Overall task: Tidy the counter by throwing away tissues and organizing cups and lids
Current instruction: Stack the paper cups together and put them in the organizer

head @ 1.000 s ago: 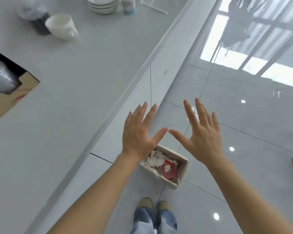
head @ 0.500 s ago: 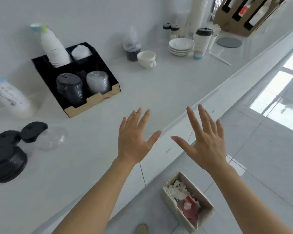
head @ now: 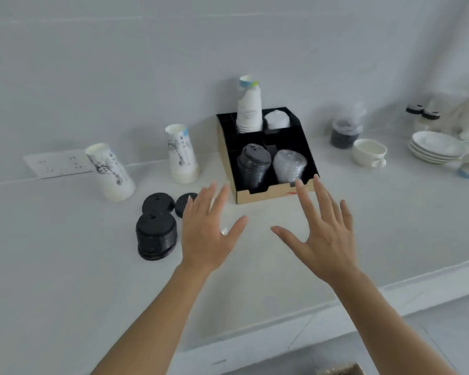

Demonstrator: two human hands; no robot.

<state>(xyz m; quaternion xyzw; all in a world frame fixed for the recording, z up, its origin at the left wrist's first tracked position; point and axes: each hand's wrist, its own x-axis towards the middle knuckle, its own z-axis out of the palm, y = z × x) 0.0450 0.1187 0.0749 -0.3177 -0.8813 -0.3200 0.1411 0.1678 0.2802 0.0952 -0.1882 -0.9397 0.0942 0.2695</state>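
Note:
My left hand (head: 207,234) and my right hand (head: 324,236) hover open and empty over the white counter (head: 65,266), fingers spread, in front of a black cardboard organizer (head: 266,194). The organizer holds a stack of black lids (head: 253,165), clear lids (head: 289,165), a stack of paper cups (head: 249,106) and white lids (head: 277,119). Left of my left hand stand a stack of black lids (head: 156,236) and two loose black lids (head: 158,203). Two paper cup stacks stand further left, one leaning (head: 110,171), one upright (head: 182,154).
At the right are a white mug (head: 368,152), a stack of saucers (head: 435,147), a dark lidded jar (head: 345,132) and small shakers (head: 423,115). A wall outlet strip (head: 57,163) is at the left. A box corner (head: 339,370) shows on the floor below the counter edge.
The view has swung up from the floor and the waste box to the counter and organizer. Both hands stayed open and empty, now over the counter.

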